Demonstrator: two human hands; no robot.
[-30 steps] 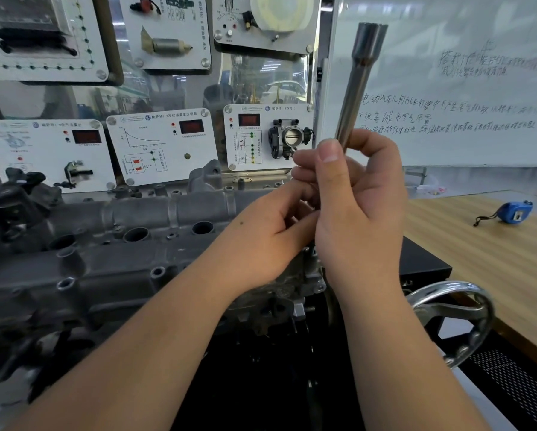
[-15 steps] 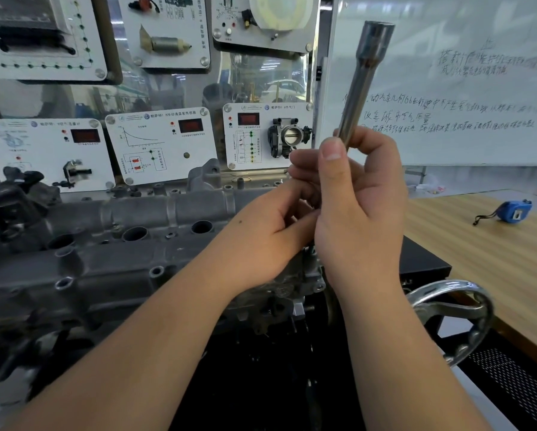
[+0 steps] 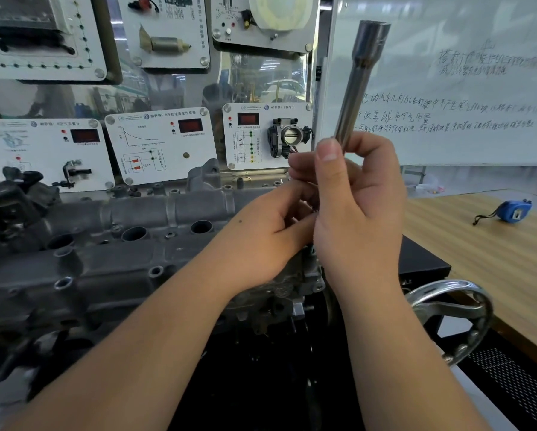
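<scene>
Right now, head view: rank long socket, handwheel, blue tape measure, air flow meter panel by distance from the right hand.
1. long socket: in the grip of the right hand, pointing up.
2. handwheel: lower right, beside the forearm.
3. blue tape measure: far right, on the wooden table.
4. air flow meter panel: far left, behind the engine.

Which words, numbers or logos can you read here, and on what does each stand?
"帕萨特 6节气门": throttle panel.
"帕萨特 8冷却液温度传感器": middle panel.
"帕萨特 6空气流量计", blurred: left panel.
"改善城市空气质量", roughly: whiteboard; other handwriting unclear.
VW logo: each panel header.
Panel small print: unreadable.
No marking seen: metal tube in right hand.
</scene>
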